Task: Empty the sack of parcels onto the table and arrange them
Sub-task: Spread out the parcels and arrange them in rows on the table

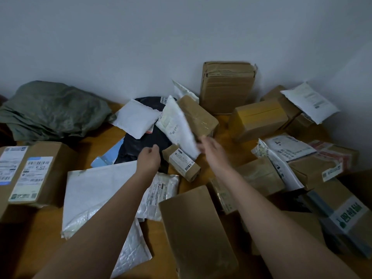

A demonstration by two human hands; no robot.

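Green woven sack (50, 109) lies slumped and flat at the far left of the wooden table (34, 244), against the wall, well apart from both hands. Parcels spread across the table to its right. Right hand (211, 150) pinches the near corner of a white poly mailer (179, 125), which is lifted and tilted, blurred, its far end resting against a taped brown box (198, 115). Left hand (149, 158) is loosely curled with nothing in it, hovering over a black poly bag (141, 146), just left of the mailer. A small labelled carton (182, 163) sits between the two hands, below the mailer. White padded mailer (135, 117) lies on the black bag, between the sack and the lifted mailer. Tall carton (227, 87) stands upright against the wall, right of the sack.
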